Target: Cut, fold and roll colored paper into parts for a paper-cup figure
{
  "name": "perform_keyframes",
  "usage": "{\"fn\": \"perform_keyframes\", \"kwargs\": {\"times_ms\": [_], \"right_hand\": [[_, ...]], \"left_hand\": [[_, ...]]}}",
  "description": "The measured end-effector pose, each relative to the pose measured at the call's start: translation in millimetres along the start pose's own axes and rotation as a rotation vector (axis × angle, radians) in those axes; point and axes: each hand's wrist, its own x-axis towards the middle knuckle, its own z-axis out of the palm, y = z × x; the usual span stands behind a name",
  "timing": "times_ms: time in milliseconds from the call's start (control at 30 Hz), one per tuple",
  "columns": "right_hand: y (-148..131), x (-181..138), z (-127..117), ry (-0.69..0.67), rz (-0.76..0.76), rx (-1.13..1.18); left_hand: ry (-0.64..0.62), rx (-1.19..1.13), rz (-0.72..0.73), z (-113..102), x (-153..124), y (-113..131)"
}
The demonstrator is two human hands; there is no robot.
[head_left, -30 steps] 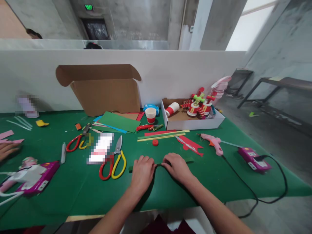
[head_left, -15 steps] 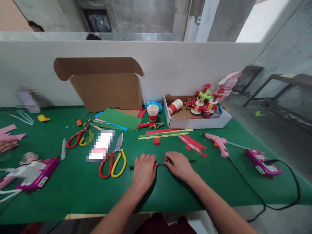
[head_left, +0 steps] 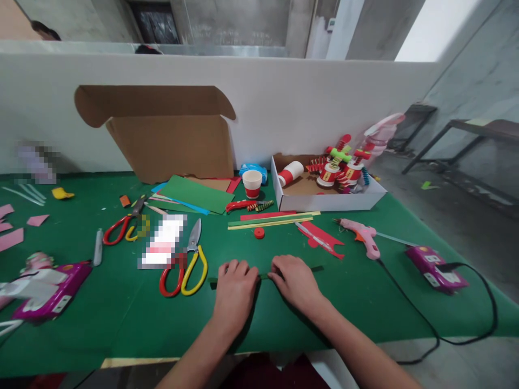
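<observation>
A narrow dark green paper strip (head_left: 317,268) lies across the table in front of me, mostly covered by my hands. My left hand (head_left: 236,283) is closed on its left part, thumb and fingers pressed down at the table. Close by, my right hand (head_left: 292,280) pinches the strip from the other side. A short stretch shows between the hands, and an end sticks out past each one. Left of my left hand lie scissors (head_left: 196,268) with one red and one yellow handle. Beyond the hands sits a small red disc (head_left: 259,233).
Red, green and yellow paper strips (head_left: 275,220) lie ahead, near a paper cup (head_left: 252,185). A white box (head_left: 330,202) holds finished paper-cup figures. A pink glue gun (head_left: 362,234) with a cable rests at right. Green card sheets (head_left: 198,193) and a second pair of scissors (head_left: 117,229) lie left.
The view has shifted slightly, so things sit a little further left. Another person's hand at the far left has gone out of view. My hands stay on the strip.
</observation>
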Motion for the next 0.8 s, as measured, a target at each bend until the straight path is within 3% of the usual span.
{"fn": "perform_keyframes", "kwargs": {"times_ms": [300,600,700,800], "right_hand": [[2,9,-6,-0.078,0.039,0.082],[-2,10,-10,-0.103,0.064,0.023],[-2,11,-12,-0.113,0.074,0.021],[-1,12,-11,-0.118,0.083,0.023]], "left_hand": [[-0.029,-0.069,-0.056,-1,2,-1],[-0.087,-0.008,-0.072,-7,11,0],[-0.023,0.023,-0.038,-7,8,4],[0.097,0.018,0.11,6,-3,11]]}}
